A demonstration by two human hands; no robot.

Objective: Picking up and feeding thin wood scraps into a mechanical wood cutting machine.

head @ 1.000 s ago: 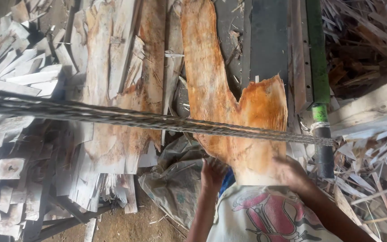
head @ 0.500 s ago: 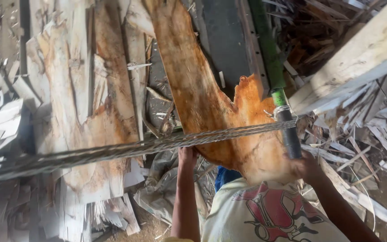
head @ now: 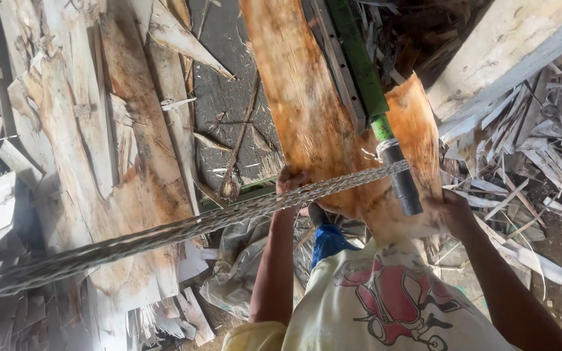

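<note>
gripping the near end of the orange bark-edged wood slab (head: 313,110), left hand (head: 292,180) clamped on its left edge and right hand (head: 449,209) on its right corner, slab lying on the saw bed (head: 235,110) beside the green rail (head: 359,65), under the twisted cable (head: 242,211), not yet among the offcuts (head: 99,162) left.

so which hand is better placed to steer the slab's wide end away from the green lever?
Probably the right hand: it grips the orange wood slab at its wide near corner, just beside the green lever and its black grip. The left hand holds the far edge, behind the twisted cable.
</note>
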